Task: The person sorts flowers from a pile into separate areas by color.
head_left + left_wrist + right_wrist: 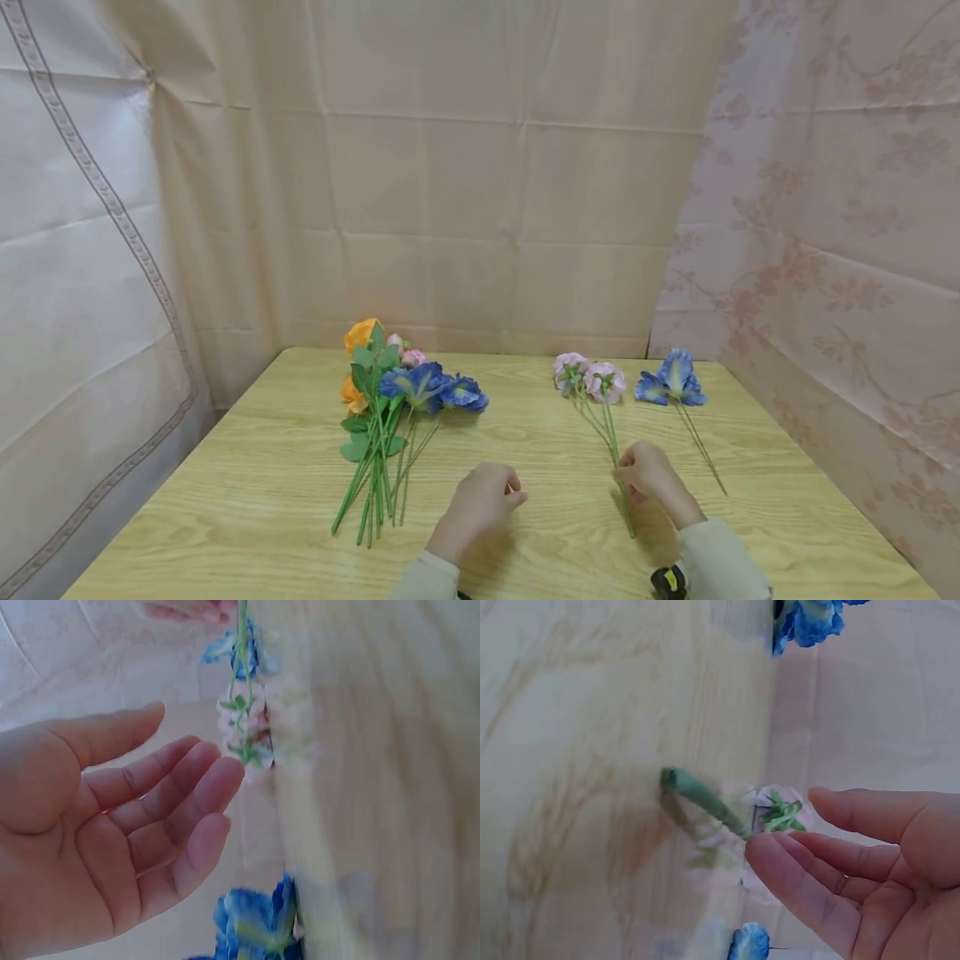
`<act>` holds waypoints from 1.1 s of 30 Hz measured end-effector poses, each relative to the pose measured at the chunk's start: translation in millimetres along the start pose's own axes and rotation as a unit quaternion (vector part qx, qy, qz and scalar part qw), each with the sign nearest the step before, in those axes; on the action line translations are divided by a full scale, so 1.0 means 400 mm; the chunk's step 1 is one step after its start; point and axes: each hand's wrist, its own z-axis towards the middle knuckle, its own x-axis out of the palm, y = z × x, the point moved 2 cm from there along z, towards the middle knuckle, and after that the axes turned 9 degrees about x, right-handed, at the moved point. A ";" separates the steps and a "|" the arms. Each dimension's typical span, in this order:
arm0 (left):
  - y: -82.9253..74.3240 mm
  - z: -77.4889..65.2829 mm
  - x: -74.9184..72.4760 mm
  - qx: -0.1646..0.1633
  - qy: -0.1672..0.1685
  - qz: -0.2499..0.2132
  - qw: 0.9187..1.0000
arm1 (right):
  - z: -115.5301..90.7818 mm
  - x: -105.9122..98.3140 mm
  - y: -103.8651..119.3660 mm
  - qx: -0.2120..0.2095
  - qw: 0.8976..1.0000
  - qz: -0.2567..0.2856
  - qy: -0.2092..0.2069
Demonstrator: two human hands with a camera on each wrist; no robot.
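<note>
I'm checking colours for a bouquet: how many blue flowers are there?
3. One blue flower and another lie in the left bunch; a third lies alone on the right. The bunch could hide more.

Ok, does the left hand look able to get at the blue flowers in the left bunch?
Probably yes: the left hand holds nothing, the blue flowers lie on the bunch's right side, nearest it, and only bare tabletop separates it from their stems.
</note>
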 end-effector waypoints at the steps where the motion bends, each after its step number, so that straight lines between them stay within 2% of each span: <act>1: 0.008 0.001 -0.007 -0.002 -0.011 0.003 1.000 | -0.003 -0.002 0.004 -0.001 1.000 -0.001 0.001; 5: 0.047 0.001 -0.036 -0.010 -0.054 0.035 0.998 | -0.010 -0.002 0.015 0.006 1.000 0.000 0.007; 9: 0.094 0.001 -0.068 -0.029 -0.090 0.085 0.992 | -0.008 0.006 0.017 0.014 1.000 0.005 0.006; 13: 0.142 -0.003 -0.104 -0.061 -0.128 0.125 0.982 | -0.005 0.014 0.010 0.017 1.000 0.007 0.006; 16: 0.179 -0.011 -0.131 -0.094 -0.154 0.138 0.974 | -0.007 0.016 0.007 0.013 1.000 0.006 0.007; 20: 0.220 -0.020 -0.152 -0.125 -0.176 0.162 0.963 | -0.010 0.017 0.008 0.009 1.000 0.010 0.005; 23: 0.237 -0.024 -0.154 -0.117 -0.190 0.183 0.957 | -0.011 0.019 0.009 0.009 1.000 0.018 0.005; 25: 0.244 -0.028 -0.154 -0.099 -0.205 0.192 0.955 | -0.013 0.020 0.011 0.010 1.000 0.024 0.006; 29: 0.257 -0.037 -0.153 -0.077 -0.220 0.198 0.952 | -0.017 0.024 0.011 0.014 0.999 0.028 0.012; 33: 0.271 -0.042 -0.151 -0.095 -0.205 0.201 0.953 | -0.021 0.026 0.009 0.013 0.999 0.029 0.017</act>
